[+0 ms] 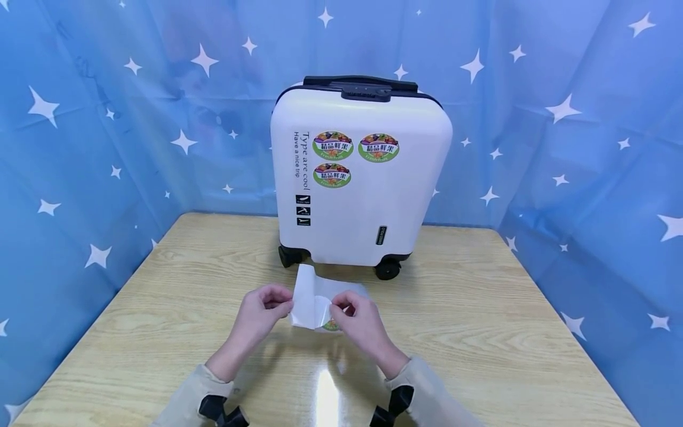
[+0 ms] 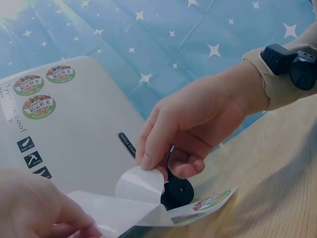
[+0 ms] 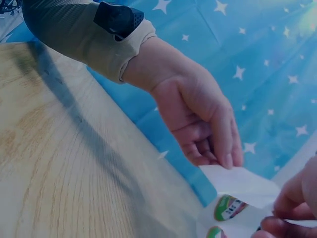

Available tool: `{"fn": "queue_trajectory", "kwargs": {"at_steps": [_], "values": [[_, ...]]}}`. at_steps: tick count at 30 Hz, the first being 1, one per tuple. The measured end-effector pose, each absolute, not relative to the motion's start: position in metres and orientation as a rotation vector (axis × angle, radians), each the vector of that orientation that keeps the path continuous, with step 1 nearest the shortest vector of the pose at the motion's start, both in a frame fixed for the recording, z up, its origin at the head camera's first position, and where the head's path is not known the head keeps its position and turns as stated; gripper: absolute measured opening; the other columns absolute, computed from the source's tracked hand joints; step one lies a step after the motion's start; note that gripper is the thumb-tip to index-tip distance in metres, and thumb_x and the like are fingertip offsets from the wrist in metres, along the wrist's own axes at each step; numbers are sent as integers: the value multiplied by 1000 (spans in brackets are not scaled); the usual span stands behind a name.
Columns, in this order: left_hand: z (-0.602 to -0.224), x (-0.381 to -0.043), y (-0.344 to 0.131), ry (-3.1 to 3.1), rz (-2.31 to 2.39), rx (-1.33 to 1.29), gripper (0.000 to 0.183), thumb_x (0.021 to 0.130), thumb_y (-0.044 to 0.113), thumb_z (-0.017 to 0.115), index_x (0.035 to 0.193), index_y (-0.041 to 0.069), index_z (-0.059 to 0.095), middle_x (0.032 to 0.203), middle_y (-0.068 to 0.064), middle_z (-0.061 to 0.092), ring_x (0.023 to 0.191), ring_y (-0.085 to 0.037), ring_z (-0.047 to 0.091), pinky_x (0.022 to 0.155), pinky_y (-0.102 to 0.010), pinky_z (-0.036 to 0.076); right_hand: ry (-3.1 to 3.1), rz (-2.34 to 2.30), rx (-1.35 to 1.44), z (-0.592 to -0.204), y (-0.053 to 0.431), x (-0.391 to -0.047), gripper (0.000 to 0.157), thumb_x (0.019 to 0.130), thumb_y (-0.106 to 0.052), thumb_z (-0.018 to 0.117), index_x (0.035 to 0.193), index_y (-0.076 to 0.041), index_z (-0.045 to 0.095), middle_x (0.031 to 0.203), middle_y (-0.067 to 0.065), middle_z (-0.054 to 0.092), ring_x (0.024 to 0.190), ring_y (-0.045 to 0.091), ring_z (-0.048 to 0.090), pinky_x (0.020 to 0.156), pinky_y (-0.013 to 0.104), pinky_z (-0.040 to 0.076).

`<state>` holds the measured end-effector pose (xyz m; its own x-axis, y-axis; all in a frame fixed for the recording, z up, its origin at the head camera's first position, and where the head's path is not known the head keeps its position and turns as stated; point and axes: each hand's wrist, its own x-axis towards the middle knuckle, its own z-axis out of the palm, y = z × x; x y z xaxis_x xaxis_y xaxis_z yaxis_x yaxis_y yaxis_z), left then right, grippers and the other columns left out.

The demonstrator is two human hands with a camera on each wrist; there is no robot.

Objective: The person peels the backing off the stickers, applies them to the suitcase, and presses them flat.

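In the head view my left hand (image 1: 260,314) pinches the left edge of a white sticker sheet (image 1: 304,296), its end folded over. My right hand (image 1: 360,320) holds the edge of an oval sticker (image 1: 322,309) between thumb and fingertips. The sticker's white back faces up, and part of it meets the sheet at the fold. More printed fruit stickers (image 2: 213,201) show on the sheet's far part in the left wrist view. Behind both hands stands a white suitcase (image 1: 363,207) with three oval fruit stickers (image 1: 332,146) on its upper front.
The suitcase is upright on black wheels (image 1: 388,268) on a wooden table (image 1: 480,332). Printed lettering (image 1: 302,157) runs down its left side, and a small black badge (image 1: 381,235) sits low on the right. A blue star-patterned curtain (image 1: 560,148) surrounds the table's back and sides.
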<state>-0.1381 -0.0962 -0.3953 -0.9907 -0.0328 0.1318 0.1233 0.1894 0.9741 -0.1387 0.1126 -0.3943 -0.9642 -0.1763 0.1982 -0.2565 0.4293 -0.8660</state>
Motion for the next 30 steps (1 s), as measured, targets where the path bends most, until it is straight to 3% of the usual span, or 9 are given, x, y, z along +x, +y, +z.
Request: {"fn": "queue_trajectory", "kwargs": {"at_steps": [30], "values": [[-403,-135,-111,-2528,-1719,-25,9,79,-2,65,87,0,64,76,-7,61,69,-16,57,59,-23,47,-2532,1692,299,-392,132,-140,4,85,-8,62,87,-5,65,79,4,58,61,15,53,51,24,44]]}}
